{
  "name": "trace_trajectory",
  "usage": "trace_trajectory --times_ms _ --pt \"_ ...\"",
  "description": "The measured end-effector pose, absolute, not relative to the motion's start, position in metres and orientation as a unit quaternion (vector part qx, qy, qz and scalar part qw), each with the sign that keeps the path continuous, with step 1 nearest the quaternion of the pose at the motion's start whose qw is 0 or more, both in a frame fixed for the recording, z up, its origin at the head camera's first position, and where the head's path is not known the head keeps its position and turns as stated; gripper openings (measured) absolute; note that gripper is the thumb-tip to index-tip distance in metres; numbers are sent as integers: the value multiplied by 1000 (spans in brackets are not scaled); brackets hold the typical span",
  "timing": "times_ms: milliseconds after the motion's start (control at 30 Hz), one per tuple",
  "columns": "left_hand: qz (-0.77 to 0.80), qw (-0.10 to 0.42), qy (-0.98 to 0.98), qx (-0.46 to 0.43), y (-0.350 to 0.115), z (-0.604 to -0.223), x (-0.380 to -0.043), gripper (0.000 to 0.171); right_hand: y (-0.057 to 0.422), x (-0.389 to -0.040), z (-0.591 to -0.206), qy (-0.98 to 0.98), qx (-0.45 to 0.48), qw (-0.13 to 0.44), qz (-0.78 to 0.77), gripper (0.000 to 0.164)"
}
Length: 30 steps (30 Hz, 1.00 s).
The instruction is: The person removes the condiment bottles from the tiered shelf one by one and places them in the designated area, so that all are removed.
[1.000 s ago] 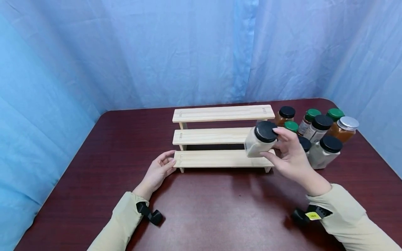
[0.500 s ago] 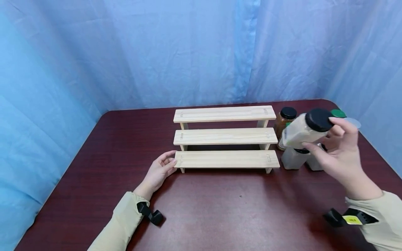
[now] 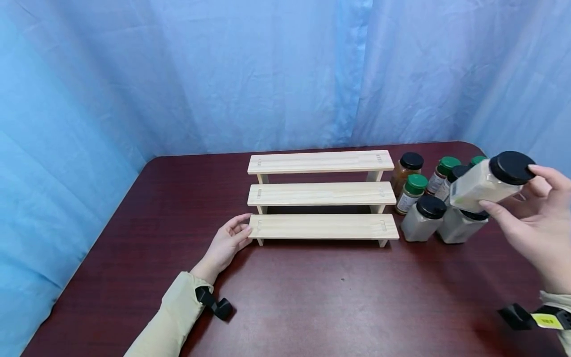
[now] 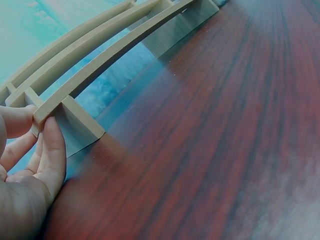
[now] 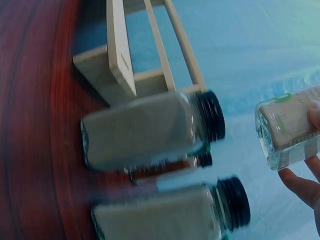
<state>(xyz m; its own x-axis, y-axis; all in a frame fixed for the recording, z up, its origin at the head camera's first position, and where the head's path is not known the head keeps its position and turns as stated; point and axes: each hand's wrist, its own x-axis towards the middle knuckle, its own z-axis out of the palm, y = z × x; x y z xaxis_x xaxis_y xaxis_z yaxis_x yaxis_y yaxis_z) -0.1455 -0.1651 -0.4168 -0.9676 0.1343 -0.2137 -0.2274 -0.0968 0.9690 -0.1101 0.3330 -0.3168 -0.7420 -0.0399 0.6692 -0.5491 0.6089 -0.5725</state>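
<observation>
A three-tier wooden shelf rack stands mid-table. At the left end of its lowest board, my left hand pinches the corner; the left wrist view shows thumb and fingers around the board end. My right hand, at the right edge, holds a spice jar with pale powder and a black lid. That jar is tilted and raised above the other jars; its base and the fingertips on it appear in the right wrist view.
Right of the rack stand several spice jars: a green-lidded jar, a black-lidded jar of pale powder, and an orange-brown jar at the back. Blue curtains surround the dark red table.
My right hand has carried the pale-powder jar from over the rack's right end rightward, tilting it above the group of jars. The left hand keeps its place on the rack.
</observation>
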Motion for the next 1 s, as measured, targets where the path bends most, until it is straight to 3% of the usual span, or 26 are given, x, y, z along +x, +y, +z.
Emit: trace_trajectory --times_ms 333,567,667,900,1000 --pt "743 116 658 -36 -165 -417 -147 48 369 -123 -333 -826 108 352 427 56" --pt "740 118 662 -29 -165 -417 -148 49 484 -170 -420 -843 0 344 414 65" --pt "740 117 662 -28 -166 -418 -148 49 511 -179 -440 -836 -29 348 424 67" --pt "741 121 660 -24 -166 -421 -148 49 519 -170 -455 -820 -58 332 462 58" --pt "739 120 662 -23 -166 -421 -147 49 517 -160 -457 -841 -42 324 432 62"
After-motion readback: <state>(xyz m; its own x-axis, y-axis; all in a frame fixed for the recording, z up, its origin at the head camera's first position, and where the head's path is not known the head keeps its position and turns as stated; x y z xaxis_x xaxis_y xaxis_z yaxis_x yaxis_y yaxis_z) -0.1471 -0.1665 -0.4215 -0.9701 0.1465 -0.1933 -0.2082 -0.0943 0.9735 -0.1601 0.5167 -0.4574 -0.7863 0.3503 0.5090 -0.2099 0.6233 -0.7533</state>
